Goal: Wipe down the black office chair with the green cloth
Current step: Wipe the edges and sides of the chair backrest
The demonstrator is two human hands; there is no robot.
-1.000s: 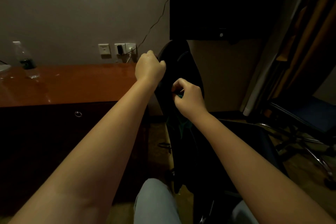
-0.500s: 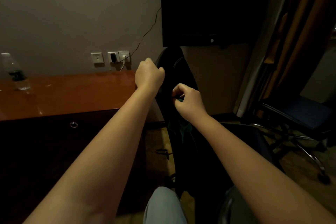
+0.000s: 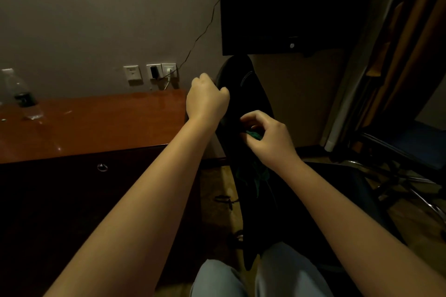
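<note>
- Step in hand, I judge: wiping the backrest of the black office chair (image 3: 244, 84), edge-on at 12 o'clock.
- Left hand (image 3: 207, 101) grips its edge; right hand (image 3: 271, 140) pinches the green cloth (image 3: 254, 134) against it.
- The next move probably calls for a steady downward stroke.

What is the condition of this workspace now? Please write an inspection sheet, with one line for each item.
Surface: glossy brown desk, light reflecting on its top.
Job's things: black office chair, backrest upright; green cloth bunched against it, part hanging lower.
Clutter: plastic bottle at the desk's far left.
Grippers: left hand grips the backrest's edge; right hand pinches the cloth.
Cables: thin cable rising from the wall sockets towards the screen; dark cord on the floor.
Surroundings: the dark screen on the wall; curtain and second chair at right.
</note>
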